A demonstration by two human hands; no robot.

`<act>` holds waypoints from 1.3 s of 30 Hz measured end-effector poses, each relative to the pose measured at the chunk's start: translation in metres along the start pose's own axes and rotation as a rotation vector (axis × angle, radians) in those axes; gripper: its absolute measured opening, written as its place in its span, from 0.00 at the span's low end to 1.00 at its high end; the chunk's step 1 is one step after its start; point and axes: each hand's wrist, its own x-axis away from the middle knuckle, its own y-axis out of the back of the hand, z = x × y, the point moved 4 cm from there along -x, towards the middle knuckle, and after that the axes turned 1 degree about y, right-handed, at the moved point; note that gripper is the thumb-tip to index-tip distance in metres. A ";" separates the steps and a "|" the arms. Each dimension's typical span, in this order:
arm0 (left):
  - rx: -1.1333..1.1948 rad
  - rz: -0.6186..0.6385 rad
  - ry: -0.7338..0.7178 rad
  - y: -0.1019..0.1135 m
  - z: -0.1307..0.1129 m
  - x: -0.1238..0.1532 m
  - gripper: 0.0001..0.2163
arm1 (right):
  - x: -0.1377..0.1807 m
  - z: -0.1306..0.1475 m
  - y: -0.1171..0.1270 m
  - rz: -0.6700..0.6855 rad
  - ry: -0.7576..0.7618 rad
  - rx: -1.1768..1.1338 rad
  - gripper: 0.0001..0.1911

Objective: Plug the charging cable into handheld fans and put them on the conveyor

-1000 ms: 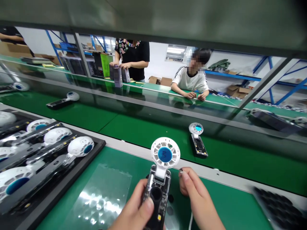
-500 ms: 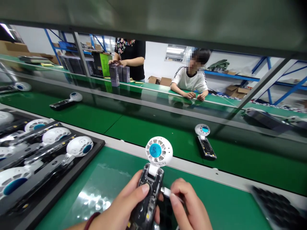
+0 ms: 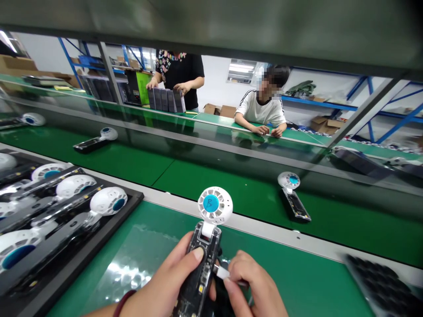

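My left hand (image 3: 165, 286) is wrapped round the clear black handle of a small hand-held fan (image 3: 205, 251), thumb on its front. The fan's round white head with a blue centre stands upright above the handle. My right hand (image 3: 254, 290) pinches a white cable plug (image 3: 220, 271) and holds it against the right side of the handle. Both hands are low in the view, over the green bench mat (image 3: 297, 281).
A black tray (image 3: 99, 240) with several like fans lies at the left. More fans (image 3: 292, 198) ride the green conveyor (image 3: 198, 176) beyond a grey rail. A dark grid tray (image 3: 383, 286) sits at the right. Two people work across the line. A clear plastic sheet (image 3: 139, 259) lies on the mat.
The plug in my right hand has come in to the fan handle's side. The fan dropped slightly and leaned left. The fans on the conveyor drifted to the right.
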 end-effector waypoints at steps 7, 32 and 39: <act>-0.038 0.089 0.007 0.003 0.004 -0.005 0.16 | 0.005 -0.005 0.001 -0.045 -0.063 0.042 0.08; -0.127 0.023 0.029 0.006 0.008 -0.012 0.19 | 0.004 -0.012 -0.006 0.016 -0.168 -0.094 0.07; -0.149 0.027 0.005 0.005 0.004 -0.013 0.15 | 0.002 -0.015 -0.007 0.078 -0.143 -0.011 0.08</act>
